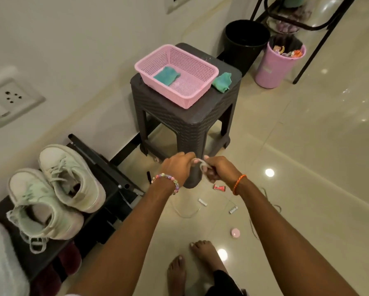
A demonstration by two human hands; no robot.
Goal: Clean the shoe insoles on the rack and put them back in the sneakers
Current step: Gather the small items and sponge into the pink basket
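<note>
White high-top sneakers sit side by side on the black metal shoe rack at lower left, mouths open upward, seemingly ready to take insoles; no loose insole is visible, and one may already lie inside. At centre frame both hands are curled around a small pale crumpled cloth or wipe, left hand and right hand gripping opposite ends, apparently wringing or folding it. Beyond, a pink perforated plastic basket on the dark plastic stool keeps a teal cloth within reach.
</note>
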